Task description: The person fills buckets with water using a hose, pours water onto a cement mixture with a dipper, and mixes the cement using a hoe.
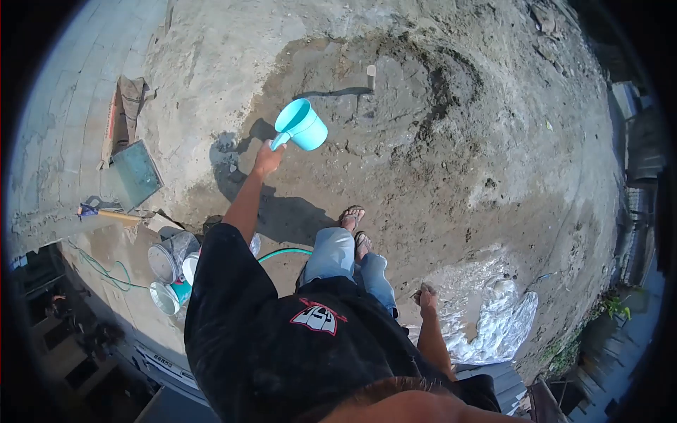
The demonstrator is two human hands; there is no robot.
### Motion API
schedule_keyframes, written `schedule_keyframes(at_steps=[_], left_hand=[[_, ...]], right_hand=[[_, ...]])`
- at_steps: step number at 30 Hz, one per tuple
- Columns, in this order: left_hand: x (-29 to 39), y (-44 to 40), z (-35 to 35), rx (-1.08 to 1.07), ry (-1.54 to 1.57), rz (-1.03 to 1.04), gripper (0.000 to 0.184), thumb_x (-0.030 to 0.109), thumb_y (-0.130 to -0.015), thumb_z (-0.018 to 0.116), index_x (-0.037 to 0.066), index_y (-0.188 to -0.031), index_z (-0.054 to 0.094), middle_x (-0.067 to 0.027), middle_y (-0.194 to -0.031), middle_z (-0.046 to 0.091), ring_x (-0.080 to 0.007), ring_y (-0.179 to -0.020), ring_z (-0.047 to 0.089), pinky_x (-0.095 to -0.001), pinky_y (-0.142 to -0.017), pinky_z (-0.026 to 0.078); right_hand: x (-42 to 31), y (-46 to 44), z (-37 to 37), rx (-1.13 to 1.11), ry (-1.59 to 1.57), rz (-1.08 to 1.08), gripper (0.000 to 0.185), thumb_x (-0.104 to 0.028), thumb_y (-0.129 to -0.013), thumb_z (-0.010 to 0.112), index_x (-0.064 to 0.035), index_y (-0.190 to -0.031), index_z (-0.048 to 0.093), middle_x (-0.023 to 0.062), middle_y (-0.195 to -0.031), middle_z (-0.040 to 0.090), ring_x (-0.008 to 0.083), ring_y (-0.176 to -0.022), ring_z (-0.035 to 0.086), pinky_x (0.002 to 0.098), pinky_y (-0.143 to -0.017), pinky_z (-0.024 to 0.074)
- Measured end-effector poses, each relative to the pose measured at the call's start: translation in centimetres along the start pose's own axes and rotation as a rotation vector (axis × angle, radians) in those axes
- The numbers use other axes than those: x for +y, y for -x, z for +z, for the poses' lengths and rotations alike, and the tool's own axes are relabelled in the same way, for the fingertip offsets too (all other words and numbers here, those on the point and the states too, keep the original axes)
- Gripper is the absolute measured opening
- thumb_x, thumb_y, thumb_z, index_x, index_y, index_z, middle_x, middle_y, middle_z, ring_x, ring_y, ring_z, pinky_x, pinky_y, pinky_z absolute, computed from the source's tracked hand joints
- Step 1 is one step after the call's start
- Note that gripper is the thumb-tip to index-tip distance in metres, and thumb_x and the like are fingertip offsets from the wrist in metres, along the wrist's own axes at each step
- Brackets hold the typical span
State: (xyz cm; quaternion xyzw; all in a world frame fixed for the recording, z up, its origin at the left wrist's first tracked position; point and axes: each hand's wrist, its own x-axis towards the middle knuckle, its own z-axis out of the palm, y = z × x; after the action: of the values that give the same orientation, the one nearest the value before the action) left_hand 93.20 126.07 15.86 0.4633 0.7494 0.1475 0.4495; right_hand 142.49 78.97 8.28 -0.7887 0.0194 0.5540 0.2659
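Dipper: turquoise dipper [308, 134] up off the ground, front-left, over the wet mud [395, 134]. Tilt hard to call, contents not readable.
Left grip: left grip [267, 159] is closed round the dipper's handle, arm stretched out. Handle hold leaves the mouth unblocked; the reach likely keeps the dipper clear of legs and feet.
Right grip: right grip [427, 297] hangs low on the right side, released, nothing visible in it. Probably just balancing the reach.
Mud: dark ridge [451, 88] curves round the far right side, looks like it would hold runny stuff in.
Pale piece: pale piece [371, 76] stands in the mud, long shadow. Could be a handle end, can't tell.
Feet: sandals [362, 244] close together, short of the ridge. Reads as stance for reach.
Buckets: buckets [166, 299] to the left, green hose [289, 251] near. Grouped off the mud, presumably within easy reach and out of the way.
Plastic: crumpled plastic sheet [504, 314] on the ground, near right grip, apart from it.
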Motion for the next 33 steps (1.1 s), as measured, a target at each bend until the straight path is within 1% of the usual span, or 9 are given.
schedule_keyframes(at_steps=[1, 4, 12, 16, 19, 26, 28, 30, 33], left_hand=[[-3.4, 3.1, -1.1, -0.067, 0.339, 0.017, 0.038, 0.026, -0.085, 0.062, 0.001, -0.111, 0.051, -0.0051, -0.076, 0.057, -0.0124, -0.056, 0.055, -0.0274, -0.046, 0.044], [-9.7, 15.2, -3.4, 0.16, 0.516, -0.042, 0.041, 0.025, -0.083, 0.063, -0.002, -0.112, 0.05, -0.004, -0.071, 0.057, -0.0121, -0.056, 0.055, -0.0269, -0.048, 0.043], [-32.0, 37.0, -2.3, 0.766, 0.459, -0.33, 0.038, 0.031, -0.085, 0.06, 0.0, -0.108, 0.057, -0.0073, -0.074, 0.06, -0.0162, -0.062, 0.057, -0.0318, -0.058, 0.044], [-37.0, 42.9, -4.5, 1.009, 0.746, -0.54, 0.038, 0.031, -0.087, 0.059, -0.001, -0.106, 0.056, -0.0104, -0.079, 0.062, -0.0221, -0.072, 0.059, -0.0357, -0.066, 0.046], [-46.5, 44.3, -5.5, 1.064, 0.624, -0.611, 0.043, 0.03, -0.088, 0.056, -0.004, -0.114, 0.053, -0.0172, -0.092, 0.064, -0.0267, -0.086, 0.061, -0.039, -0.077, 0.047], [-61.5, 38.8, -10.6, 0.684, 0.131, -0.407, 0.055, 0.026, -0.088, 0.055, -0.002, -0.133, 0.039, -0.0265, -0.116, 0.055, -0.0406, -0.106, 0.055, -0.0473, -0.091, 0.043], [-65.9, 33.9, -9.3, 0.635, 0.05, -0.352, 0.056, 0.026, -0.088, 0.055, -0.002, -0.133, 0.037, -0.0253, -0.116, 0.052, -0.0421, -0.099, 0.058, -0.0495, -0.084, 0.047], [-67.5, 29.8, -8.8, 0.521, -0.104, -0.405, 0.056, 0.026, -0.087, 0.056, -0.002, -0.131, 0.037, -0.0236, -0.109, 0.053, -0.0424, -0.089, 0.061, -0.0496, -0.073, 0.052], [-71.4, 24.3, -6.1, 0.452, -0.259, -0.346, 0.049, 0.02, -0.089, 0.053, -0.005, -0.129, 0.037, -0.0186, -0.099, 0.055, -0.0367, -0.08, 0.065, -0.0437, -0.064, 0.055]], right_hand=[[-1.5, -1.4, 0.2, -0.043, 0.009, -0.005, 0.02, -0.022, -0.09, 0.055, -0.008, -0.104, 0.057, 0.0012, -0.066, 0.052, 0.0111, -0.051, 0.051, 0.0241, -0.043, 0.0385], [-5.0, -5.7, 2.5, -0.191, 0.184, -0.016, 0.014, -0.023, -0.091, 0.054, -0.0094, -0.097, 0.055, 0.0008, -0.065, 0.051, 0.0104, -0.049, 0.048, 0.0236, -0.041, 0.0361], [-9.9, -5.0, 9.4, -0.313, 0.454, -0.193, 0.016, -0.024, -0.093, 0.051, -0.0133, -0.083, 0.046, 0.0009, -0.061, 0.046, 0.0104, -0.044, 0.041, 0.0227, -0.037, 0.0307], [-8.4, -3.1, 13.9, -0.354, 0.572, -0.236, 0.014, -0.024, -0.094, 0.051, -0.0127, -0.085, 0.049, 0.0015, -0.062, 0.048, 0.0107, -0.044, 0.042, 0.0233, -0.037, 0.0308], [-6.0, -1.0, 16.5, -0.315, 0.682, -0.231, 0.02, -0.024, -0.093, 0.051, -0.0079, -0.105, 0.056, 0.0019, -0.066, 0.053, 0.0101, -0.05, 0.05, 0.0238, -0.043, 0.0391], [3.7, 5.8, 24.1, -0.182, 0.799, -0.258, 0.034, -0.023, -0.092, 0.052, -0.004, -0.12, 0.054, 0.0057, -0.069, 0.057, 0.0125, -0.053, 0.053, 0.0259, -0.044, 0.0398], [7.2, 8.0, 25.5, -0.087, 0.856, -0.29, 0.036, -0.023, -0.091, 0.053, -0.0022, -0.121, 0.054, 0.007, -0.07, 0.059, 0.0128, -0.055, 0.054, 0.0261, -0.045, 0.0411], [10.9, 9.7, 26.6, -0.235, 1.19, -0.465, 0.039, -0.024, -0.09, 0.055, 0.0013, -0.12, 0.055, 0.0092, -0.075, 0.062, 0.0137, -0.061, 0.057, 0.026, -0.05, 0.0453], [13.8, 13.0, 28.1, -0.167, 1.154, -0.447, 0.037, -0.023, -0.09, 0.056, 0.0019, -0.117, 0.057, 0.0089, -0.076, 0.062, 0.0134, -0.063, 0.058, 0.0253, -0.053, 0.0475]])
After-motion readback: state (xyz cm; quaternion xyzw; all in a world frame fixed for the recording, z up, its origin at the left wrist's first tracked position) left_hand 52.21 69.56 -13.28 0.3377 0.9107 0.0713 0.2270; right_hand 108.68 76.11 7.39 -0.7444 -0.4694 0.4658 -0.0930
